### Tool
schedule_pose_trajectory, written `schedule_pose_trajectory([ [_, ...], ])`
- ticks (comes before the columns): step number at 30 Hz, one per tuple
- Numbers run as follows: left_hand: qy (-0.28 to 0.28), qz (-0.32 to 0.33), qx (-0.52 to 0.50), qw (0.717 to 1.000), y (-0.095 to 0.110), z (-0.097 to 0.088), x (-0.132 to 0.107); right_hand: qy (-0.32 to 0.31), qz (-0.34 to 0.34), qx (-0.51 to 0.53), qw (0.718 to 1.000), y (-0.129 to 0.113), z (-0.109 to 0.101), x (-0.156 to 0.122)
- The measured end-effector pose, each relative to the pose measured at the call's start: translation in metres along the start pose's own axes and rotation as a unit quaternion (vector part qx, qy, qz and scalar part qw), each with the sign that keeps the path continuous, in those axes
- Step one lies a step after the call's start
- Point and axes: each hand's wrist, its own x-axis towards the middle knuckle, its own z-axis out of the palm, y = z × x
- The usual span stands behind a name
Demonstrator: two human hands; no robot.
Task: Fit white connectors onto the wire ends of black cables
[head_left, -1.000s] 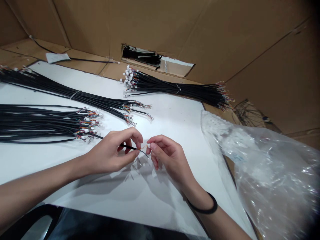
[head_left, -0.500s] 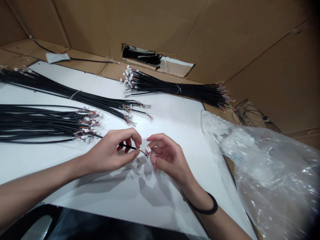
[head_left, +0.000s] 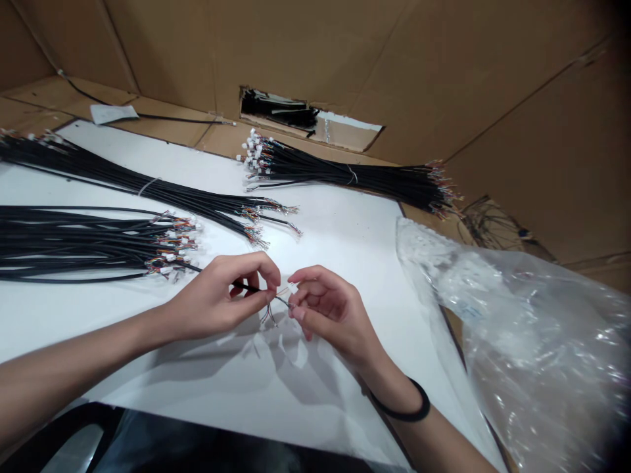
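Watching remotely, I see the left hand [head_left: 214,299] clamped on a black wire harness [head_left: 249,288] over the white sheet [head_left: 320,230] at lower centre, the right hand [head_left: 335,314] at its white connector [head_left: 294,288], grip unclear, two tied bundles [head_left: 345,174] above, a loose bundle [head_left: 73,243] left.

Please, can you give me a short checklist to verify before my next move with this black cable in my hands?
1. Left hand grips the black cable: ok.
2. Right hand pinches the thin wires at the cable's end: ok.
3. White connector seated on those wires: cannot tell, too small to see.
4. Stripped wire ends gathered together: not ok, they splay apart below the hands.
5. Plastic bag away from the hands: ok.
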Motion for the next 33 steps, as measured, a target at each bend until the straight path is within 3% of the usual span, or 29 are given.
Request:
schedule_pose_trajectory([
  [17, -0.013, 0.05, -0.007, 0.999, -0.0031, -0.0019, 0.0008, 0.021, -0.04, -0.015, 0.999, -0.002, 0.0015, -0.001],
  [33, -0.013, 0.04, 0.018, 0.999, -0.0012, -0.0002, 0.0019, 0.017, -0.076, -0.029, 0.997, 0.0009, 0.0015, -0.0031],
])
